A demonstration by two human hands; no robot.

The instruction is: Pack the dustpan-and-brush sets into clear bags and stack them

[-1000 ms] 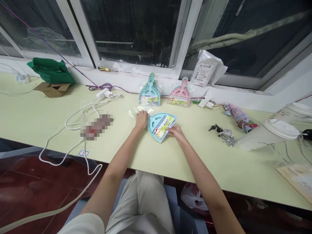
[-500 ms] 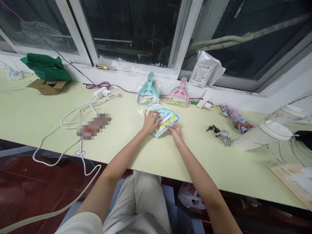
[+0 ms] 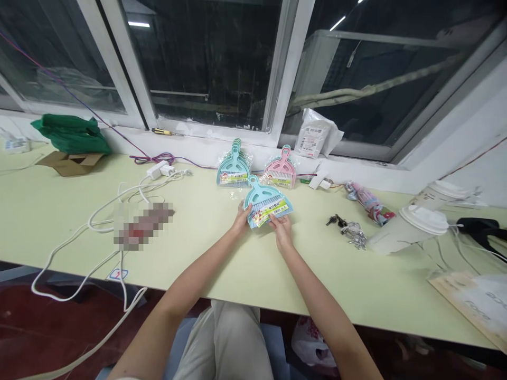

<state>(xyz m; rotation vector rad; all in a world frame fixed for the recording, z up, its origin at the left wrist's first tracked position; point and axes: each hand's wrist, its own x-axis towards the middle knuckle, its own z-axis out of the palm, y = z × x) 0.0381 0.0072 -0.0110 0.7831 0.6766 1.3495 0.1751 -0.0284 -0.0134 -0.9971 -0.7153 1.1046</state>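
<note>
Between my two hands is a light-blue dustpan and brush set in a clear wrapper, with a yellow-green label across its lower part. Its handle points away toward the window. My left hand grips its left edge. At the lower right edge my right hand pinches it, thumb on the label. Just behind stand a stack of teal dustpan sets and a stack topped by a pink dustpan set, both leaning at the windowsill.
White cables and a blurred-out object lie on the left. An open cardboard box sits under a green bag. Keys, a folded umbrella and lidded paper cups are on the right.
My left hand has moved from over the set's front to its left edge. The set has turned more upright, its handle and brush now showing. The view has tilted upward.
</note>
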